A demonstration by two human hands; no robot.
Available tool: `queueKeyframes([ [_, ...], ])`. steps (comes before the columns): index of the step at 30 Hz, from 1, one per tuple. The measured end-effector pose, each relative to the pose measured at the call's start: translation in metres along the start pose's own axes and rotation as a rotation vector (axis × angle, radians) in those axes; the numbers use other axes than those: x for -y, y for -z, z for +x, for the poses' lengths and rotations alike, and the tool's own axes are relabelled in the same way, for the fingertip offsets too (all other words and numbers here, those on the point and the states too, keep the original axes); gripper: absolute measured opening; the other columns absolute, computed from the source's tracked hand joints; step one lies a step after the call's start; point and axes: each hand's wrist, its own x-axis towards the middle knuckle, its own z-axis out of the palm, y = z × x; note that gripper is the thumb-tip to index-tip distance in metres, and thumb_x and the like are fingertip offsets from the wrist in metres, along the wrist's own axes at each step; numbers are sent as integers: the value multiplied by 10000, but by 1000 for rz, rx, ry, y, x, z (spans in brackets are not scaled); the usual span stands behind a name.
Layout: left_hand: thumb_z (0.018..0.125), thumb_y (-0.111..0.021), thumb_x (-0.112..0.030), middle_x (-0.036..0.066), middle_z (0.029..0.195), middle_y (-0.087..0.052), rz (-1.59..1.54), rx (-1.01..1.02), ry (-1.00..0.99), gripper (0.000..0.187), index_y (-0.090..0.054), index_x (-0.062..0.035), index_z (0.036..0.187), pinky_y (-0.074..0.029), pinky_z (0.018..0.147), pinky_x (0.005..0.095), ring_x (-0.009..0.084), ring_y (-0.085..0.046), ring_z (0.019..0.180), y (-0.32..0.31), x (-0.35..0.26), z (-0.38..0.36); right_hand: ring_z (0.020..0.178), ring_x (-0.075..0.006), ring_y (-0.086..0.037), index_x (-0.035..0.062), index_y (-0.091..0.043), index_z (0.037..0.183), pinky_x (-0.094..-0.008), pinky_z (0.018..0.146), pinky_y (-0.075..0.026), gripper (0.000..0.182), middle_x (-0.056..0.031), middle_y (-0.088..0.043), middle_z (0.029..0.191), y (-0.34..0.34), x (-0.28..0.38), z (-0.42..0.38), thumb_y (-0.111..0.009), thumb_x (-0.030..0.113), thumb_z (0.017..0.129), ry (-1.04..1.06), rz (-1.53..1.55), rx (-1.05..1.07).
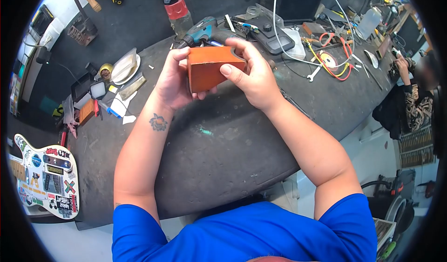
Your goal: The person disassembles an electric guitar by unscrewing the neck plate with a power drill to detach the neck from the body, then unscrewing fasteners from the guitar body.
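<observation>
Above the dark workbench, I hold an orange-brown block that looks like varnished wood, with a curved cut-out at its upper right corner. My left hand wraps its left side, fingertips showing beneath the lower edge. On the right, my right hand grips it with the thumb on the front face and the fingers behind the top. The block's back and underside are hidden. Just behind it lies a teal cordless drill.
The dark workbench curves around me. Scissors, a wrench, tape and a looping white cable lie at right. Packets and an orange block are at left. A stickered guitar body stands lower left; another person is far right.
</observation>
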Motion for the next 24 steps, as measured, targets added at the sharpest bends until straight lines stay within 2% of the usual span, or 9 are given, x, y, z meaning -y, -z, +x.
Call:
queueKeyframes([
  [2,1006,-449,-645,177,1099,-730,77,50,14,739,-605,-23,1371,-535,527,297,278,-748,824,2,-1,2,1102,-247,-656,-19,-551,1419,-384,964,-547,741,-180,-641,1271,0,3,0,-878,371,880,-1,29,1],
  [3,999,-499,-614,173,1146,-722,128,10,-61,719,-589,-20,1394,-562,607,310,274,-746,891,1,-1,2,1099,-246,-657,-21,-558,1412,-390,968,-548,743,-178,-641,1278,0,5,1,-886,371,872,-2,45,3],
  [5,986,-599,-552,164,1240,-706,229,-70,-212,703,-558,-16,1439,-618,765,337,264,-742,1024,-3,-1,3,1093,-236,-660,-18,-571,1399,-381,962,-550,724,-162,-644,1284,2,12,0,-900,340,862,105,-194,-71],
  [6,968,-662,-477,148,1265,-696,293,-65,-282,667,-560,-13,1436,-606,833,341,238,-720,1076,-5,0,3,1090,-232,-661,-16,-577,1393,-377,959,-550,715,-153,-646,1288,2,14,0,-907,325,857,159,-314,-109],
  [8,934,-788,-326,115,1314,-676,419,-50,-425,632,-564,-6,1430,-582,970,350,187,-676,1180,-12,1,2,1100,-222,-655,-13,-578,1393,-375,963,-549,711,-139,-647,1292,1,14,0,-916,286,845,203,-274,-93],
  [9,864,-871,-183,110,1345,-654,394,-54,-399,690,-550,1,1446,-546,1073,367,180,-651,1227,-16,-4,-2,1105,-217,-652,-12,-578,1394,-373,965,-549,710,-132,-647,1294,1,14,0,-921,266,838,225,-253,-84],
  [15,811,-907,-101,98,1331,-658,522,-51,-565,765,-539,0,1474,-546,1060,338,167,-656,1211,-19,-8,-4,1177,-239,-646,-7,-573,1409,-385,1008,-546,728,-138,-635,1328,2,18,0,-930,217,815,345,-297,-71],
  [24,742,-936,-38,80,1320,-666,618,-38,-603,819,-558,-14,1469,-546,1060,332,151,-658,1206,-16,-16,-8,1299,-266,-597,12,-556,1445,-415,1051,-536,753,-135,-593,1411,1,15,-2,-928,189,815,397,-276,-42],
])
